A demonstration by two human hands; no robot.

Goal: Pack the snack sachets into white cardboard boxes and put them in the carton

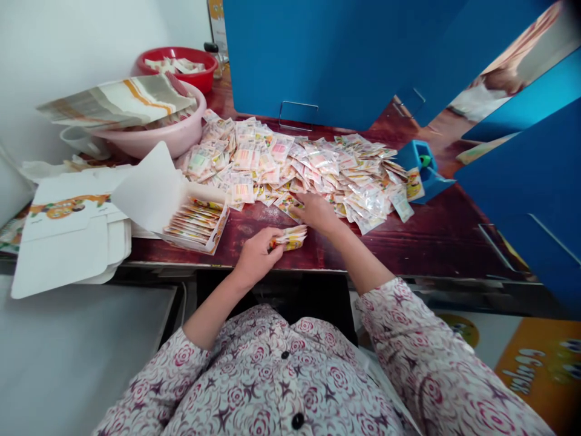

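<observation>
Head view: sachet bundle (288,238) pinched by fingers of L hand (256,257); R hand (318,213) w/ fingers pressed together on large sachet heap (290,163), much left unpacked; open carton (221,224) only part-filled.

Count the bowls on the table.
2: a red bowl at the back, and a pink bowl just in front of it, with printed sheets on top. More could be hidden behind the blue panel.

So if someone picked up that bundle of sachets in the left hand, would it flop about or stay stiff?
Probably floppy: the sachets in the left hand look like thin, shiny film. They are likely very light too. They may also slip apart, judging by the loose, sliding look of the pile.
</observation>
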